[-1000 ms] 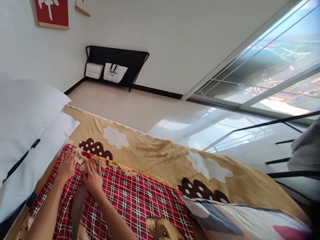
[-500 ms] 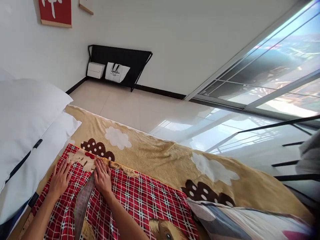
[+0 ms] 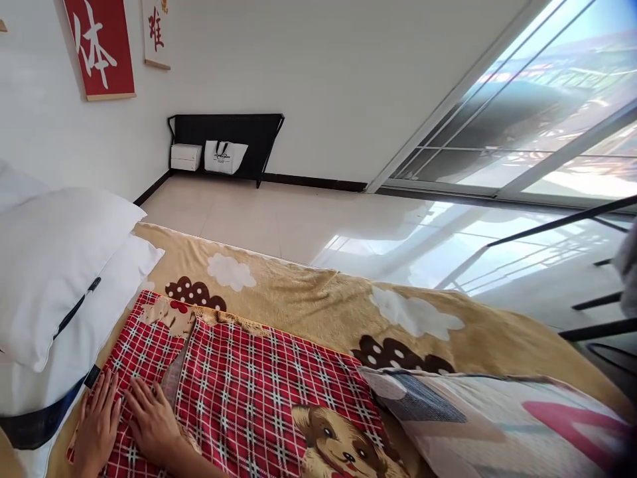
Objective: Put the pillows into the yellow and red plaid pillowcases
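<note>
- Both hands' grips lay flat, clamped on nothing – left hand point(image 3: 97, 421) and right hand point(image 3: 153, 421) on the red plaid, dog-printed cloth point(image 3: 233, 378).
- It covered part of the tan, cloud-patterned fleece blanket point(image 3: 303, 295).
- Mostly spread, apparently; its grey slit point(image 3: 172, 377) was not yet closed.

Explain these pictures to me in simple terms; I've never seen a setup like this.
There is no machine here, only a person's bare hands. Every picture comes from one camera on that person's head, looking forward and down.

The left hand and right hand are side by side, palms down, on a red plaid cloth printed with a dog. Neither seems to grip anything; the fingers lie fairly flat.

Beneath the cloth is a tan cover with cloud shapes. White pillows lie at picture left, and patterned fabric at lower right.
</note>
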`<state>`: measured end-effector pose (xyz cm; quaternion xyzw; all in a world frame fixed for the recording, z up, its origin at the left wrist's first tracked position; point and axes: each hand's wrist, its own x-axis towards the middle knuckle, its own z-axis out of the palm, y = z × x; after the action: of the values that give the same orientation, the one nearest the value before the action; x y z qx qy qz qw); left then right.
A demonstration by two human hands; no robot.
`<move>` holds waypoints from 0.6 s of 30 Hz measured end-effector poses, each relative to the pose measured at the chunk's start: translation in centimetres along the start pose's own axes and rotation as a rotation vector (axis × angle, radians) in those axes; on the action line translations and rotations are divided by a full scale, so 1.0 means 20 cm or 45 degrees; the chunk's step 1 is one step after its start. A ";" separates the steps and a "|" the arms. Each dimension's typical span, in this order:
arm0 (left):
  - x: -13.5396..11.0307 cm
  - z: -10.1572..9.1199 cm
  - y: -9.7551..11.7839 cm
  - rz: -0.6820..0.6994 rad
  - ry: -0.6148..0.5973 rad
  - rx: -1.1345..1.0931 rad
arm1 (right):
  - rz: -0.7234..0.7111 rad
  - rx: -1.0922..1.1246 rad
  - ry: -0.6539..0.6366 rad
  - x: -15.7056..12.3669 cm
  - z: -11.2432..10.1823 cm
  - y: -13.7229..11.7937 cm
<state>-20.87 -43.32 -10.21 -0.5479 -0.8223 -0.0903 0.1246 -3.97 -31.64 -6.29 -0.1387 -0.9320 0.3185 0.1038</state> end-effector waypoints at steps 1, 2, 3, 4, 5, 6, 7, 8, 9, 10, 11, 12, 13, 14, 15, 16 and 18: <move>0.00 0.00 0.00 -0.008 -0.025 0.011 | 0.049 0.001 -0.015 -0.07 -0.02 0.03; 0.01 0.00 0.00 -0.018 -0.047 0.021 | 0.103 -0.007 -0.030 -0.14 -0.06 0.07; 0.00 0.00 -0.01 -0.025 -0.066 0.028 | 0.158 -0.021 -0.046 -0.21 -0.09 0.11; 0.00 0.00 -0.01 -0.029 -0.077 0.031 | 0.209 -0.042 -0.060 -0.28 -0.12 0.16; 0.00 0.00 -0.01 -0.030 -0.086 0.030 | 0.249 -0.065 -0.070 -0.35 -0.14 0.19; -0.01 0.00 -0.02 -0.033 -0.088 0.027 | 0.272 -0.088 -0.070 -0.41 -0.16 0.22; -0.01 0.01 -0.02 -0.039 -0.087 0.023 | 0.282 -0.109 -0.056 -0.46 -0.18 0.23; -0.01 0.01 -0.02 -0.043 -0.085 0.018 | 0.279 -0.121 -0.033 -0.48 -0.19 0.22; -0.01 0.01 -0.02 -0.044 -0.080 0.014 | 0.257 -0.119 -0.011 -0.49 -0.19 0.20; -0.01 0.02 -0.02 -0.038 -0.069 0.012 | 0.211 -0.097 0.005 -0.47 -0.20 0.17; -0.01 0.02 -0.03 -0.022 -0.057 0.012 | 0.141 -0.055 0.007 -0.44 -0.21 0.13; -0.01 0.03 -0.03 -0.003 -0.044 0.016 | 0.056 -0.004 -0.003 -0.39 -0.21 0.10; -0.01 0.03 -0.04 0.016 -0.037 0.024 | -0.031 0.049 -0.022 -0.33 -0.21 0.06; -0.01 0.03 -0.05 0.041 -0.037 0.033 | -0.110 0.098 -0.051 -0.27 -0.22 0.03; -0.02 0.03 -0.06 0.067 -0.047 0.042 | -0.169 0.137 -0.089 -0.22 -0.22 0.01; -0.02 0.02 -0.07 0.088 -0.059 0.052 | -0.198 0.166 -0.122 -0.18 -0.22 0.00; -0.05 0.01 -0.11 0.119 -0.067 0.070 | -0.181 0.191 -0.158 -0.15 -0.22 0.01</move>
<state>-22.46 -45.01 -10.82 -0.5843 -0.8009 -0.0475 0.1220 0.09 -29.94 -3.34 -0.0441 -0.9177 0.3870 0.0782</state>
